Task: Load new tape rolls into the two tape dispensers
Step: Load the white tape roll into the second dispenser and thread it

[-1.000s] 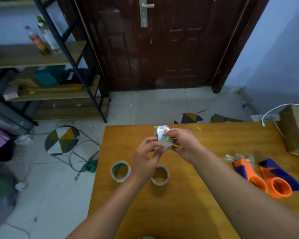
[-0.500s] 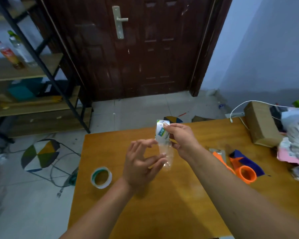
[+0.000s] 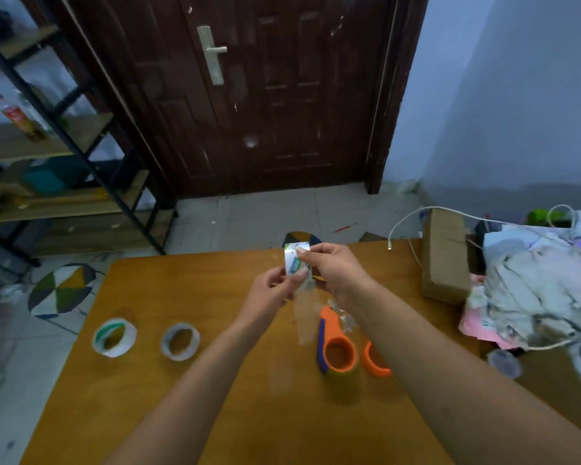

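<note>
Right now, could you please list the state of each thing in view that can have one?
Left hand: pinching the wrapper.
Right hand: pinching the wrapper's top.
Wrapper: held up above the table, clear strip hanging down.
Green-core tape roll: lying flat, unloaded.
Plain tape roll: lying flat, unloaded.
Near dispenser: on the table, hub empty.
Far dispenser: partly hidden by the forearm.
Door: shut.
</note>
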